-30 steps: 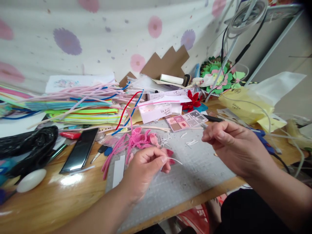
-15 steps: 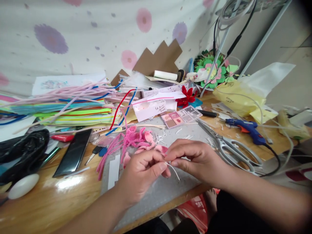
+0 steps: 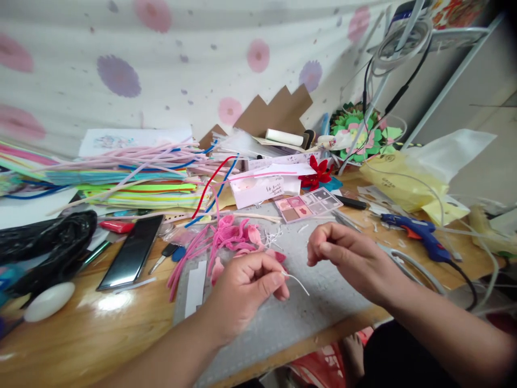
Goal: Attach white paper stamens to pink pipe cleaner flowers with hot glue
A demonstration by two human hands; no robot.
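My left hand (image 3: 248, 288) is closed in a pinch on a thin white stem (image 3: 298, 282) that sticks out to the right over the grey cutting mat (image 3: 323, 293). A pink petal piece (image 3: 278, 255) shows just behind its fingers. My right hand (image 3: 351, 258) hovers a little to the right of the stem, fingers curled into a loose fist; whether it holds anything I cannot make out. A heap of pink pipe-cleaner petals (image 3: 230, 237) lies on the mat behind my left hand.
Stacked coloured pipe cleaners (image 3: 133, 178) fill the back left. A phone (image 3: 133, 250), black bag (image 3: 44, 242) and white oval (image 3: 48, 300) lie left. Scissors (image 3: 404, 264), blue glue gun (image 3: 416, 231), palette (image 3: 309, 203), red flower (image 3: 321, 171) and yellow bag (image 3: 399, 178) lie right.
My right hand came from the scissors to the stem at my left hand's fingertips, then drew back to the right. The left hand kept its pinch on the stem.
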